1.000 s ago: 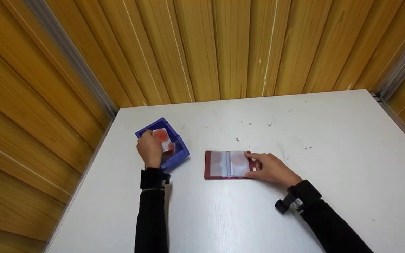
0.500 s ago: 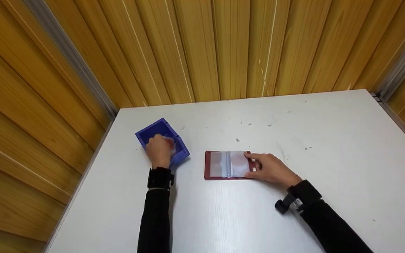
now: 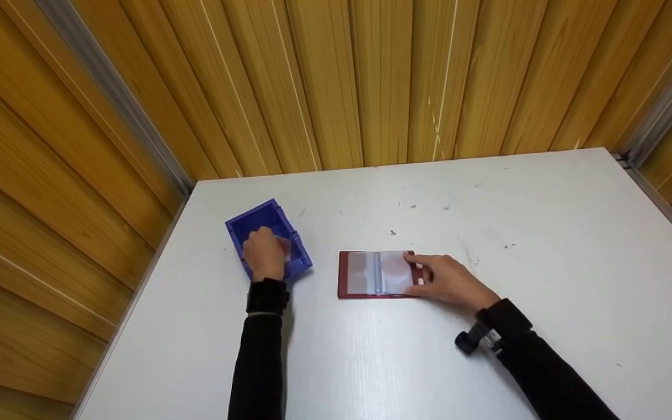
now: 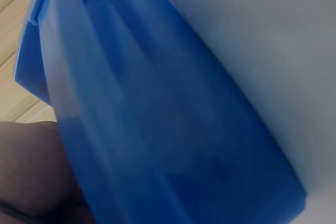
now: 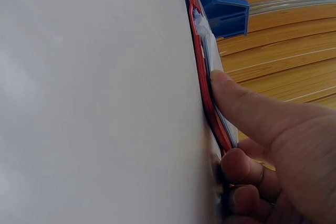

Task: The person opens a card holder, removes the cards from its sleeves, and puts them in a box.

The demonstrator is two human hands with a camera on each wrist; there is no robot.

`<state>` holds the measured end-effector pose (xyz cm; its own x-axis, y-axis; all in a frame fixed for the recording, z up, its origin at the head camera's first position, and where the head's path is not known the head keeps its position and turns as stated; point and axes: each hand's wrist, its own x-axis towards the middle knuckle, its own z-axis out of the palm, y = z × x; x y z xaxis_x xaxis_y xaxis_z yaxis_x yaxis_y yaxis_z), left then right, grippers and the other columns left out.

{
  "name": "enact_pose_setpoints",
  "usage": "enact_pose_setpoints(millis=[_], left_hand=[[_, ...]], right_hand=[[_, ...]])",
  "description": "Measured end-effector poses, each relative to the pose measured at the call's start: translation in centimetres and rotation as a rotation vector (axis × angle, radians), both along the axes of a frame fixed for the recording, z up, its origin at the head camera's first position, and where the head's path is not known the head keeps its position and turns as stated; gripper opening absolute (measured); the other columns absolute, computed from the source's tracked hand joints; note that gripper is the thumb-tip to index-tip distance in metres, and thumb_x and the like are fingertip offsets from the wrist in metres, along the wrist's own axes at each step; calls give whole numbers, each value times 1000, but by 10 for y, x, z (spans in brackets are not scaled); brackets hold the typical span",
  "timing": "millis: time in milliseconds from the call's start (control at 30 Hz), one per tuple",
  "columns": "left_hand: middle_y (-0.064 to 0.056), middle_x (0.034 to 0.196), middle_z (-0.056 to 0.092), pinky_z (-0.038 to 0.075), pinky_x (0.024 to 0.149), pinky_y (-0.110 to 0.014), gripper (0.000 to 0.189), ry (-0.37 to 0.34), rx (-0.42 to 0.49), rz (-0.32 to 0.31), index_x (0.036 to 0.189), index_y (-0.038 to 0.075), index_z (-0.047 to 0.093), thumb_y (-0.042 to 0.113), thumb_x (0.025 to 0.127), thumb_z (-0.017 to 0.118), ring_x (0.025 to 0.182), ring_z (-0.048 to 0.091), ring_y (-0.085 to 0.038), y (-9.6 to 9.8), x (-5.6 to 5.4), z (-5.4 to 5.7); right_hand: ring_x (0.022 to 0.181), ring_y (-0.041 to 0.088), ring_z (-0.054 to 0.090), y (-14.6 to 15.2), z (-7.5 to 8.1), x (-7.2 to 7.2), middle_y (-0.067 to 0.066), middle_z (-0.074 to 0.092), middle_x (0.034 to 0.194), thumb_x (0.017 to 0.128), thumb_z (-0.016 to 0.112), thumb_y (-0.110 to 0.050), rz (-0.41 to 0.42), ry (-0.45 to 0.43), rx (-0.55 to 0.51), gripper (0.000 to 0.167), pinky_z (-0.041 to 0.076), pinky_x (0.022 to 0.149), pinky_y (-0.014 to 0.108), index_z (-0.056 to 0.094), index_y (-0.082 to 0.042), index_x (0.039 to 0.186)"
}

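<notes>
My left hand (image 3: 263,254) reaches down into a blue plastic bin (image 3: 303,263) at the left of the table, its fingertips hidden. Just right of its knuckles, partly covered, shows a card (image 3: 283,248) with reddish print; whether the fingers hold it cannot be seen. In the left wrist view the bin's wall (image 4: 173,108) fills most of the frame. A small red photo album (image 3: 343,274) with clear sleeves lies spread on the table. My right hand (image 3: 450,280) grips its right edge; in the right wrist view the thumb presses the sleeves and other fingers curl by the red cover (image 5: 203,72).
The white table (image 3: 417,356) carries the bin and the album, a short gap apart. Small dark marks dot its surface. Wood-patterned panels (image 3: 382,87) stand along the back and both sides.
My left hand has moved right and lower into the bin, and the red-printed card raised beside it a second ago now sits lower, mostly hidden. The right hand stays at the album.
</notes>
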<state>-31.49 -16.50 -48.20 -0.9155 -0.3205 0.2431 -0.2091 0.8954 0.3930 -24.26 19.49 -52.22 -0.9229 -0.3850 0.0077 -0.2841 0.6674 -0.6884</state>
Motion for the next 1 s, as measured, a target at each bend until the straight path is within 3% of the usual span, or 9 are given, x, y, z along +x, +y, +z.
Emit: enact_pose_setpoints(millis=[167, 500, 867, 1000], left_hand=[[-28, 95, 76, 60, 77, -53, 18, 38, -39, 18, 93, -5, 79, 2, 78, 72, 90, 74, -45, 0, 0, -4], [-28, 92, 76, 61, 75, -53, 21, 29, -74, 6, 93, -9, 78, 8, 81, 78, 87, 74, -45, -1, -2, -13], [-27, 94, 76, 60, 77, -51, 22, -14, -75, 2, 95, -8, 78, 10, 83, 79, 89, 75, -43, 0, -3, -11], [-27, 93, 76, 61, 77, -51, 24, -9, -87, -10, 95, -8, 78, 11, 80, 82, 88, 75, -43, 1, -2, -3]], right_hand=[[66, 8, 48, 1, -1, 1, -4, 54, 70, 82, 89, -31, 7, 21, -5, 75, 38, 61, 22, 58, -7, 146], [68, 9, 48, -1, 0, 0, -6, 52, 71, 81, 89, -32, -8, 3, 4, 76, 37, 61, 21, 58, -9, 147], [68, 9, 48, -1, 0, 0, -5, 53, 72, 82, 89, -33, 1, 1, 4, 77, 38, 61, 22, 57, -8, 148], [67, 9, 48, -1, 0, 0, -5, 53, 71, 82, 89, -33, -1, 3, 6, 77, 38, 61, 22, 57, -8, 148]])
